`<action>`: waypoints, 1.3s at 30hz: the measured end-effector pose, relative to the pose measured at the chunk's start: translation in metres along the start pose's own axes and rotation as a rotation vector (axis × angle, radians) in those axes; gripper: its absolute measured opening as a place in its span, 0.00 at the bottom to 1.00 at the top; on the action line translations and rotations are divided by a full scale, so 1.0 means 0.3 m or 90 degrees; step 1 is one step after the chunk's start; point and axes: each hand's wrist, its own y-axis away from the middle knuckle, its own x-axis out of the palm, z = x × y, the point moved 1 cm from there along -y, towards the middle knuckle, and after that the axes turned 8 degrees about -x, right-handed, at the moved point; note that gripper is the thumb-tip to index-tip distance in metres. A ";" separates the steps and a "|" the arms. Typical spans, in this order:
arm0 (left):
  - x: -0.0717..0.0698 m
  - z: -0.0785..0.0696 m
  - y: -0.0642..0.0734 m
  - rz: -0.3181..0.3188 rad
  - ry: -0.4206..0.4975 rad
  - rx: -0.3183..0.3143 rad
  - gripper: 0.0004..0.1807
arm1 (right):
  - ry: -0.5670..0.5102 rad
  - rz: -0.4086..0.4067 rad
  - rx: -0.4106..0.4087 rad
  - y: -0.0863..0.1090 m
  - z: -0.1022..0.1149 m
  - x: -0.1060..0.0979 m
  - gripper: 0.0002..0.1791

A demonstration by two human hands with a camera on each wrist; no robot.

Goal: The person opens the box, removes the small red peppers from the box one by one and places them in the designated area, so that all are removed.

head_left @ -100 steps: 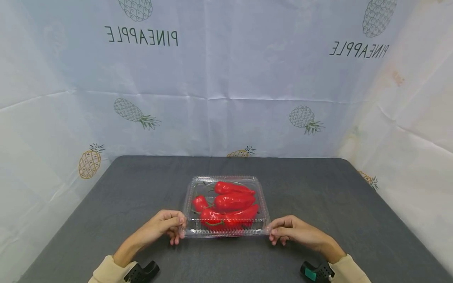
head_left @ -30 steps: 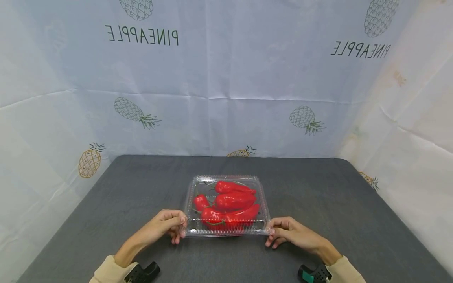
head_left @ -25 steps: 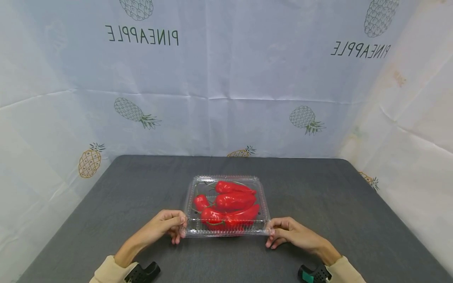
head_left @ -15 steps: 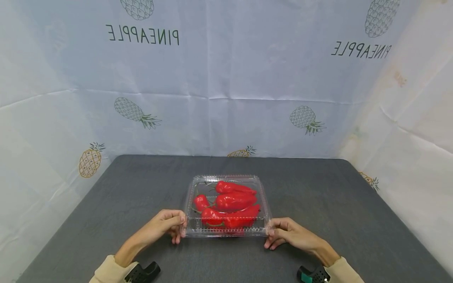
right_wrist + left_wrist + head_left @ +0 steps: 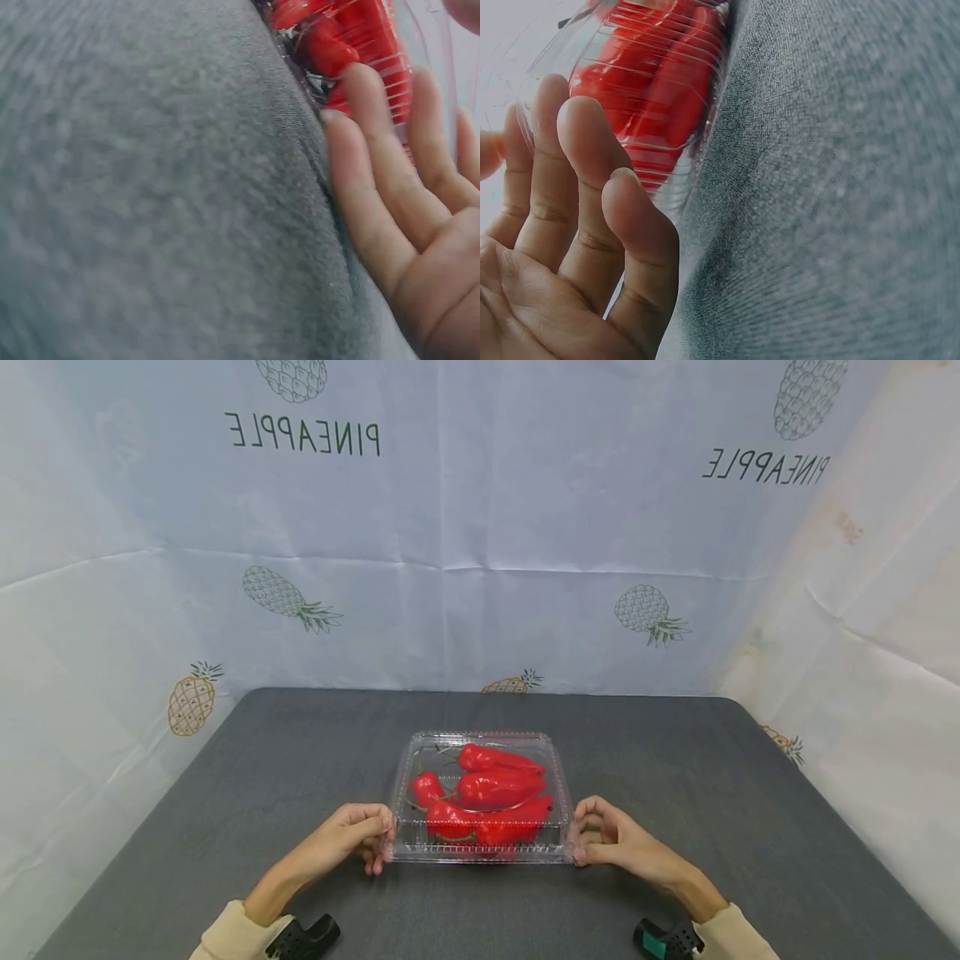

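A clear plastic clamshell container point(image 5: 480, 857) sits at the middle of the dark table, its lid down over several glossy red peppers point(image 5: 498, 787). My left hand point(image 5: 347, 837) pinches the container's front left corner between thumb and fingers. At the front right corner, my right hand point(image 5: 626, 845) has its thumb on the rim and its fingers bent against the side. In the left wrist view, the fingers of the left hand point(image 5: 570, 232) reach the ribbed wall point(image 5: 667, 196). The right wrist view has the right hand's fingers point(image 5: 397, 180) beside the peppers point(image 5: 322, 45).
The dark grey table point(image 5: 480, 918) has rounded far corners. A pale cloth printed with pineapples point(image 5: 645, 608) hangs behind it and along both sides. A black strap device is worn on the left wrist point(image 5: 302, 937) and another on the right wrist point(image 5: 667, 939).
The right hand's fingers have lifted and shifted slightly right and up along the container's side, the thumb staying at the corner. The left hand and the container have hardly moved.
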 end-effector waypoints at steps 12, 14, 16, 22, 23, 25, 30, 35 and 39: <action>0.005 -0.009 0.003 -0.014 -0.018 -0.014 0.22 | 0.030 -0.053 -0.079 -0.003 -0.008 0.009 0.21; 0.005 -0.013 0.003 -0.012 -0.016 -0.020 0.22 | 0.038 -0.061 -0.074 -0.002 -0.007 0.010 0.19; 0.004 -0.016 0.005 -0.009 -0.016 -0.026 0.22 | 0.044 -0.071 -0.070 -0.003 -0.004 0.012 0.18; -0.003 -0.021 0.008 -0.019 -0.041 -0.026 0.20 | 0.080 -0.112 -0.059 -0.009 0.006 0.020 0.15; -0.006 -0.022 0.010 -0.026 -0.046 -0.026 0.19 | 0.087 -0.117 -0.055 -0.009 0.007 0.021 0.15; -0.012 -0.023 0.014 -0.042 -0.054 -0.027 0.18 | 0.099 -0.131 -0.038 -0.011 0.010 0.023 0.16; -0.020 -0.022 0.017 -0.094 -0.055 -0.023 0.17 | 0.123 -0.145 -0.031 -0.015 0.014 0.026 0.16; -0.011 -0.017 0.013 -0.152 -0.110 0.001 0.21 | 0.155 -0.171 -0.025 -0.020 0.021 0.032 0.19; 0.006 -0.012 0.009 -0.151 -0.126 0.002 0.32 | 0.173 -0.200 -0.017 -0.023 0.022 0.035 0.19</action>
